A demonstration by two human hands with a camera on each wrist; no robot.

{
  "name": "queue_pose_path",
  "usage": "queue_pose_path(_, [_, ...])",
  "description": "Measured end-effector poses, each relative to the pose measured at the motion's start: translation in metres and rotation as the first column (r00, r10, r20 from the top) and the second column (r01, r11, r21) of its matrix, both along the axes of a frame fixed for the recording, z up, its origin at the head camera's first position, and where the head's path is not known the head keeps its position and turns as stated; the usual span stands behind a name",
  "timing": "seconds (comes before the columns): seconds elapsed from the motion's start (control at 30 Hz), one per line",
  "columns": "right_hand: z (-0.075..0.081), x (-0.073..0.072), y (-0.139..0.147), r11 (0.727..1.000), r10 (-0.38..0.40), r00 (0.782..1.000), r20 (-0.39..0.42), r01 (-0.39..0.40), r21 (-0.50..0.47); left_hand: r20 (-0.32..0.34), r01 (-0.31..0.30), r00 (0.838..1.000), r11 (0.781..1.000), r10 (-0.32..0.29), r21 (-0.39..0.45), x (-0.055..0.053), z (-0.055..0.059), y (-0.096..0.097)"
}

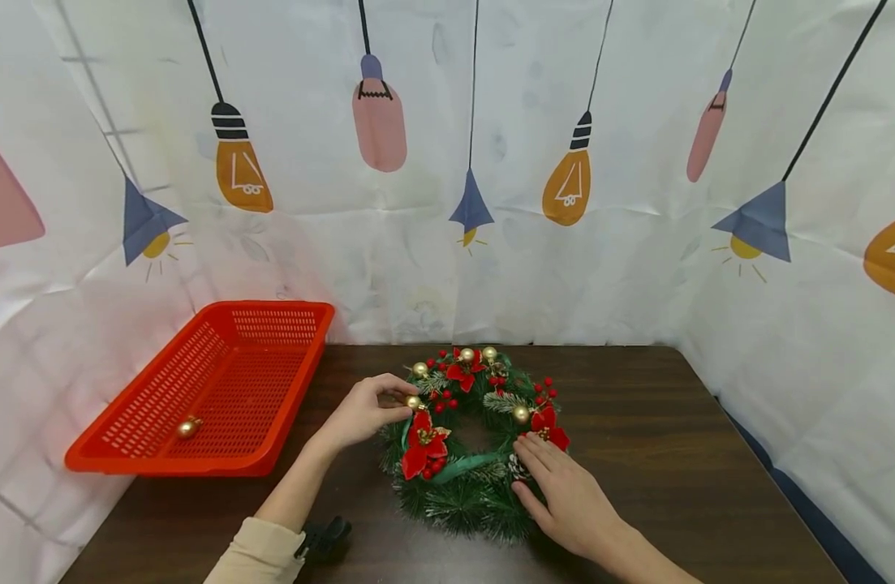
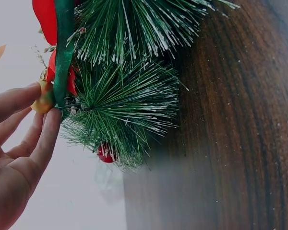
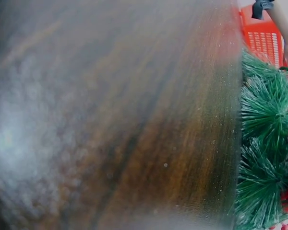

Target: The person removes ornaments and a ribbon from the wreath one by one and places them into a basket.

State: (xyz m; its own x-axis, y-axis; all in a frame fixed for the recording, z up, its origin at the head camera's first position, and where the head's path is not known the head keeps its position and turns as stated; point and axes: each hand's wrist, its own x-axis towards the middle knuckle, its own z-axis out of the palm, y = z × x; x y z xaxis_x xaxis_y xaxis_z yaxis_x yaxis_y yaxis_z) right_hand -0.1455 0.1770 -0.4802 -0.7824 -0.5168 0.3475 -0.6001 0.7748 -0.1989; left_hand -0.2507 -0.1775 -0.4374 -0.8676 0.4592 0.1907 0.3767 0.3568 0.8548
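A green wreath [image 1: 458, 513] lies on the table, dressed with red poinsettias [image 1: 421, 448], red berries, gold balls and a pine cone [image 1: 518, 466]. At its left side my left hand [image 1: 365, 412] pinches a small gold ball ornament [image 2: 44, 99] between thumb and fingers. In the left wrist view, a green ribbon [image 2: 64, 50] hangs right beside that ball. My right hand [image 1: 566, 501] rests on the wreath's right front with fingers extended, next to a poinsettia and partly over the pine cone.
To the left stands a red plastic basket [image 1: 301, 389] with a loose gold ornament [image 1: 188, 427] inside. The dark wooden table [image 1: 637, 422] extends to the right of the wreath. A white curtain [image 1: 432, 268] printed with lamps closes off the back and sides.
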Motion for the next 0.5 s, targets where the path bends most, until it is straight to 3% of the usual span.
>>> queue_pose_path(0.33, [0.0035, 0.0004, -0.0009, 1.000, 0.002, 1.000, 0.004, -0.002, 0.006, -0.031, 0.004, 1.000, 0.999, -0.005, -0.038, -0.0046, 0.0005, 0.0044])
queue_pose_path(0.5, [0.0040, 0.0010, -0.0012, 1.000, 0.006, 1.000, 0.002, -0.006, 0.005, -0.014, 0.008, 1.000, 0.999, -0.009, -0.044, -0.0064, 0.0010, 0.0076])
